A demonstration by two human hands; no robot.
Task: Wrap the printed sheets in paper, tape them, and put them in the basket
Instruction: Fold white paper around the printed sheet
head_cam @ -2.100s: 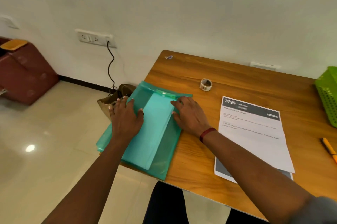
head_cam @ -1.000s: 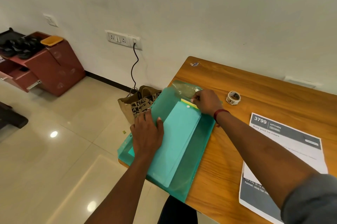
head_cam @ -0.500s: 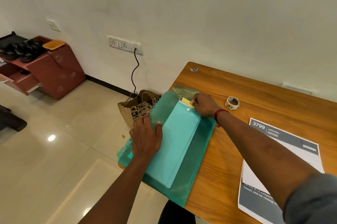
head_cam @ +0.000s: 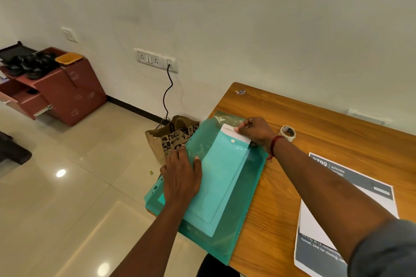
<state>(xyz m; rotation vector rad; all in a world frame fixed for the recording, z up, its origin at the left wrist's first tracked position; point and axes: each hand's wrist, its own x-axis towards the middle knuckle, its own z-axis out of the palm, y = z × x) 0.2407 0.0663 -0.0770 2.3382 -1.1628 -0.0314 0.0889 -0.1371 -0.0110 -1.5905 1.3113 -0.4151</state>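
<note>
Teal plastic folder lies on the near-left corner of the wooden counter, its left and near edges hanging past the counter's rim.

Left hand: flat, palm down on the folder's left part, fingers straight and together, thumb spread. It presses and grips nothing.

Right hand: at the folder's far end, fingers curled, pinching the corner of a white sheet. A short strip of that sheet sticks out of the folder's opening; the rest shows only as a paler rectangle through the plastic. How many sheets are inside: can't tell. Red thread on the right wrist, grey sleeve at the elbow.

Tape roll: on the counter, just beside the right wrist, not touched.

Printed sheets: flat on the counter to the right of the folder, well apart from both hands, partly hidden under the right forearm. Dark header reads "KITCHEN"; one sheet lies on another, slightly offset. Unwrapped.

Off the counter: brown paper bag on the floor against the counter's left side, a black cable running from it up to a wall socket. Red-brown cabinet at far left against the wall, with a yellow tray on top.
</note>
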